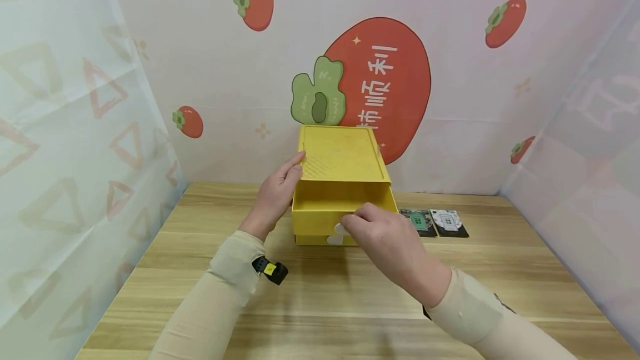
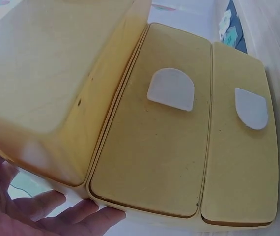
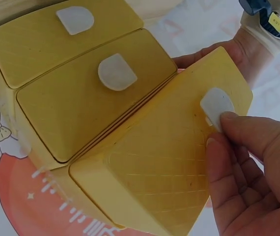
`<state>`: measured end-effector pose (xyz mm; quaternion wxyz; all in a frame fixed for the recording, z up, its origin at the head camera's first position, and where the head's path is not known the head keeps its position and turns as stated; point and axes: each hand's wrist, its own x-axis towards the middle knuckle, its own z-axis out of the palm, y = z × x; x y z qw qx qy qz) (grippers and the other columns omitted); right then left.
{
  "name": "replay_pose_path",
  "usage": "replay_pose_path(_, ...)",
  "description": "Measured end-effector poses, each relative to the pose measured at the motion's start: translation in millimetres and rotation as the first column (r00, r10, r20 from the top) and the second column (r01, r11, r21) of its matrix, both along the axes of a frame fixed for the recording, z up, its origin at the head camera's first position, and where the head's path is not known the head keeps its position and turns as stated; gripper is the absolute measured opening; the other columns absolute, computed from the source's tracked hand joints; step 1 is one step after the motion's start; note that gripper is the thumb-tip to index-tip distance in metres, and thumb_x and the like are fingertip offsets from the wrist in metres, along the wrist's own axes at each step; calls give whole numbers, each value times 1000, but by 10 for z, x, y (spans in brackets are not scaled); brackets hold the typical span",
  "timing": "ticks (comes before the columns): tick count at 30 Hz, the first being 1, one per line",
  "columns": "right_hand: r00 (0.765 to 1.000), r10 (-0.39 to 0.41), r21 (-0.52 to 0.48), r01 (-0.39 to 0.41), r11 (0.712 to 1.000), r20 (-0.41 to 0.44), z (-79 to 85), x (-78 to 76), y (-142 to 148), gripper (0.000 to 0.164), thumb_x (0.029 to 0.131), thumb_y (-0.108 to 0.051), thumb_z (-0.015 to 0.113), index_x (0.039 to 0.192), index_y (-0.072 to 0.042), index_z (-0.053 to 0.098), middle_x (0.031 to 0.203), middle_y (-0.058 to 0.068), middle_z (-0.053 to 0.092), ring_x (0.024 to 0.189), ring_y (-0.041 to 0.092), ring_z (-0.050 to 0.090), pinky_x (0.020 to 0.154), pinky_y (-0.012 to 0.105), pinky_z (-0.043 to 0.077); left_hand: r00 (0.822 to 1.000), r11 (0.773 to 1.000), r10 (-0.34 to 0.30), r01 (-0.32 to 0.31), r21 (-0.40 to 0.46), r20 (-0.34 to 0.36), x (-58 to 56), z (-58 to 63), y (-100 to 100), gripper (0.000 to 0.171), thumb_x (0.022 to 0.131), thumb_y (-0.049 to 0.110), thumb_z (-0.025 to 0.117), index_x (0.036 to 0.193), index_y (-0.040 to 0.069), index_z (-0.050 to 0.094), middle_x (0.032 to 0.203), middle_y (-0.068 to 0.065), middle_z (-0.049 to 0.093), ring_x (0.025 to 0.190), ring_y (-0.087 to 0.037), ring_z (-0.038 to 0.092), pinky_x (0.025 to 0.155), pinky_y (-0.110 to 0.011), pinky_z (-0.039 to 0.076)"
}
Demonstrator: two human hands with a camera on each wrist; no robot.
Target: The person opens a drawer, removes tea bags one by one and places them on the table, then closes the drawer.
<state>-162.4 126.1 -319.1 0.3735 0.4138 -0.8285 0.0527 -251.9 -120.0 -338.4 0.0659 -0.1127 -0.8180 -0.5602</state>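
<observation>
A yellow drawer box [image 1: 342,151] with three stacked drawers stands against the back wall. Its top drawer [image 3: 154,162] is pulled partway out, and the part of its inside I can see is plain yellow. My right hand [image 1: 392,243] pinches the white pull tab [image 3: 214,102] of that drawer between thumb and fingers. Against the box's left side rests my left hand [image 1: 277,190], its fingers [image 2: 81,211] stretched along the edge. The middle drawer [image 2: 150,152] and bottom drawer [image 2: 240,167] are closed, each with a white tab.
Two dark printed packets, one with a green label [image 1: 420,222] and one with a white label [image 1: 449,222], lie right of the box on the wooden table [image 1: 310,315]. Printed fabric walls [image 1: 215,71] enclose the back and both sides.
</observation>
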Motion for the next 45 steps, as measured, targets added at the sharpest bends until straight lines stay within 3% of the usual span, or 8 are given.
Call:
replay_pose_path(7, 998, -34, 21, 33, 999, 55, 20, -61, -14, 26, 82, -18, 90, 103, -11, 77, 88, 3, 70, 69, 14, 66, 57, 30, 59, 1000, 1000, 6, -6, 14, 19, -16, 7, -3, 47, 111, 49, 38, 155, 38, 50, 161, 12, 45, 151, -16, 40, 122, -46, 34)
replay_pose_path(11, 998, -35, 20, 34, 999, 48, 26, -100, -24, 27, 82, -20, 89, 104, -10, 77, 90, 4, 71, 69, 16, 68, 57, 31, 59, 999, 999, 6, -8, 42, 41, -12, 9, -9, 44, 110, 49, 39, 151, 39, 55, 158, 12, 49, 142, -17, 48, 104, -44, 48)
replay_pose_path(18, 998, -59, 25, 59, 998, 23, 19, -197, -35, 28, 81, -19, 90, 103, -8, 77, 90, 5, 72, 72, 16, 70, 58, 32, 60, 999, 999, 22, -23, 26, 40, -3, 10, 0, 43, 110, 51, 37, 149, 43, 56, 152, 12, 53, 82, -20, 53, 69, -34, 49)
replay_pose_path(26, 993, -104, 31, 102, 994, 56, 19, -316, -42, 26, 83, -18, 89, 104, -9, 78, 93, 5, 73, 75, 16, 71, 64, 30, 62, 999, 999, 37, -38, 20, 30, 5, 5, 17, 44, 110, 54, 36, 148, 44, 56, 96, -4, 57, 59, -18, 44, 63, -34, 49)
replay_pose_path(31, 992, -106, 29, 104, 994, 61, 10, -375, -48, 24, 83, -18, 89, 103, -10, 78, 93, 5, 74, 76, 17, 72, 65, 31, 62, 999, 999, 31, -31, 10, 21, -1, -8, 18, 46, 111, 57, 34, 150, 42, 54, 128, 0, 63, 65, -22, 49, 68, -36, 50)
replay_pose_path(35, 995, -94, 9, 94, 996, 32, -3, -424, -53, 21, 84, -18, 89, 100, -10, 78, 90, 6, 73, 74, 18, 71, 61, 32, 61, 1000, 1000, 27, -27, 2, 11, -2, -8, 17, 49, 110, 59, 32, 150, 42, 54, 152, 10, 53, 95, -23, 60, 81, -41, 52)
replay_pose_path(40, 995, -90, -19, 91, 996, 36, -15, -484, -65, 20, 84, -17, 89, 98, -10, 78, 87, 6, 71, 73, 19, 70, 59, 32, 60, 1000, 1000, 27, -27, 4, -2, 1, -2, 15, 51, 110, 60, 31, 150, 39, 55, 159, 14, 48, 144, -15, 46, 113, -47, 42)
replay_pose_path(45, 994, -94, -30, 96, 995, 61, -18, -529, -75, 20, 84, -15, 89, 100, -10, 78, 88, 6, 71, 75, 18, 70, 62, 32, 60, 999, 1000, 29, -29, -3, -13, 4, -4, 21, 53, 110, 61, 31, 151, 38, 55, 159, 13, 48, 148, -17, 43, 117, -50, 38)
